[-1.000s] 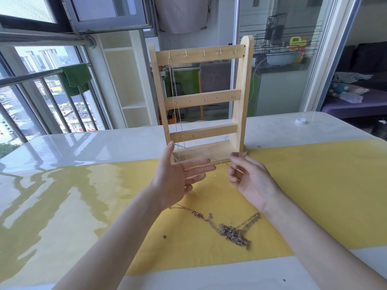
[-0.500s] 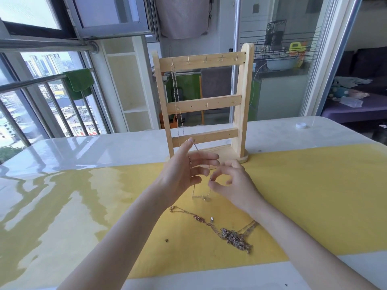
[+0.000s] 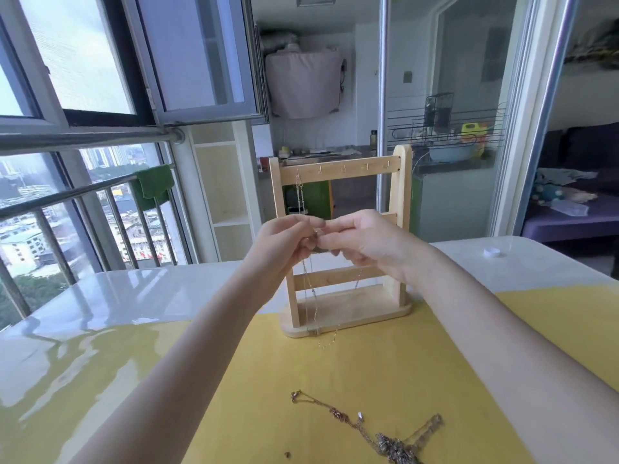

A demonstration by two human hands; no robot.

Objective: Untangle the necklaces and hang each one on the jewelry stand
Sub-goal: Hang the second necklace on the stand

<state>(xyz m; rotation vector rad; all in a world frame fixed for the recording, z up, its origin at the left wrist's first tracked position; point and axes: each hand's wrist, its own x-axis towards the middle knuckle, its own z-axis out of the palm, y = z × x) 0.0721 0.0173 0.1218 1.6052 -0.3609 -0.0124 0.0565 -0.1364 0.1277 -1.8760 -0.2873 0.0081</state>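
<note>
Left hand (image 3: 288, 241) & right hand (image 3: 360, 242) both pinch thin chain (image 3: 310, 289) before jewelry stand (image 3: 340, 229); light, limp, snag-prone, best held nr clasp.

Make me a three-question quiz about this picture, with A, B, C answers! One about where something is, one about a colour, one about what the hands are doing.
1. Where is the tangle?
A. on the mat
B. on the stand
C. on the floor

2. What colour is the mat?
A. blue
B. yellow
C. red

3. What are the hands doing?
A. resting flat
B. lifting the stand
C. pinching a chain

Answers:
1 A: it lies on the mat, nearer than the stand.
2 B: the mat is yellow.
3 C: the left hand and right hand meet fingertips on a chain hanging below.
</note>
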